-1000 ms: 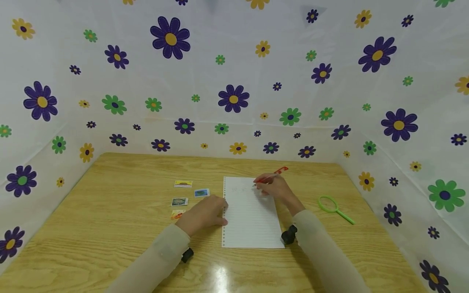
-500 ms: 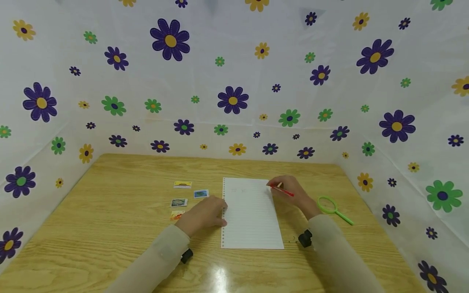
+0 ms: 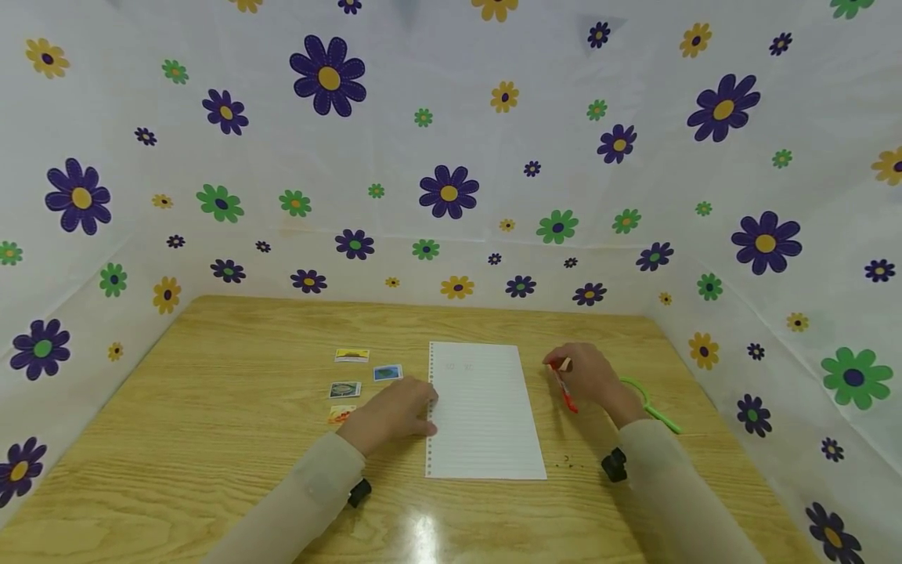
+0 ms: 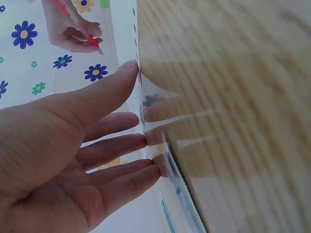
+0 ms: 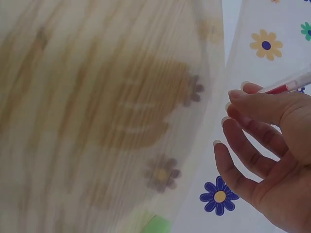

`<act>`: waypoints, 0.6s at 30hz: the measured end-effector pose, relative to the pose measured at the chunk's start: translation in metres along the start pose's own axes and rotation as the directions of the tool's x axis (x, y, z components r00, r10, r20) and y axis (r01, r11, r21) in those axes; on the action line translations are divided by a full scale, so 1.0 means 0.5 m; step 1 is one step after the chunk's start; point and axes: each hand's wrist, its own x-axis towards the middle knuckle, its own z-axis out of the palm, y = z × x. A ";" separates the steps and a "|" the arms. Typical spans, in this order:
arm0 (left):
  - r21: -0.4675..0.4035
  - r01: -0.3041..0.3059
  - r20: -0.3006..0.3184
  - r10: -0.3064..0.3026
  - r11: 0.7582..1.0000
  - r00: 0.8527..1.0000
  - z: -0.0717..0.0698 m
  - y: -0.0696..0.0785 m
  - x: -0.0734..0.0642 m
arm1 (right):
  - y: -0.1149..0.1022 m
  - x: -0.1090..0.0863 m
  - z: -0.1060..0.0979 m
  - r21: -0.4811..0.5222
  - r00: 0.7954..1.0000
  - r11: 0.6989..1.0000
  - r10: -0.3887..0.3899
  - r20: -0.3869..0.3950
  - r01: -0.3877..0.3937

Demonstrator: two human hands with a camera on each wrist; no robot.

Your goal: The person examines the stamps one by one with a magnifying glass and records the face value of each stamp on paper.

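A lined sheet of loose-leaf paper [image 3: 482,423], with punched holes down its left side and faint writing near the top, lies on the table. My left hand [image 3: 395,415] rests at its left edge; in the left wrist view the fingers are fairly straight, tips on the surface. To the right of the sheet, my right hand [image 3: 585,372] pinches a red pen [image 3: 566,395] between thumb and forefinger, over the table. The right wrist view shows the pen's clear barrel [image 5: 294,82] behind the thumb, the other fingers loosely bent.
Several small picture cards lie left of the sheet, among them a yellow one [image 3: 352,356], a blue one [image 3: 387,372] and a grey one [image 3: 345,389]. A green magnifying glass [image 3: 661,418] lies partly behind my right wrist. Dark specks [image 3: 567,460] dot the table. Flowered cloth [image 3: 451,117] surrounds the table.
My right hand has lifted from the top of the sheet and moved right, past its edge, with the pen, which has swung round to point toward me. My left hand stays put.
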 end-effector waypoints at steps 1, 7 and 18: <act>-0.001 0.001 0.000 -0.001 1.000 1.000 0.000 0.000 0.000 | 0.004 -0.002 -0.001 -0.004 1.000 1.000 -0.002 -0.002 0.002; 0.009 -0.005 -0.002 0.005 1.000 1.000 0.002 -0.002 0.002 | 0.019 -0.013 -0.007 -0.022 1.000 1.000 -0.011 0.007 0.011; 0.001 -0.020 -0.011 0.020 1.000 1.000 0.002 -0.005 0.001 | 0.036 -0.022 -0.009 -0.063 0.998 0.998 0.026 0.050 -0.023</act>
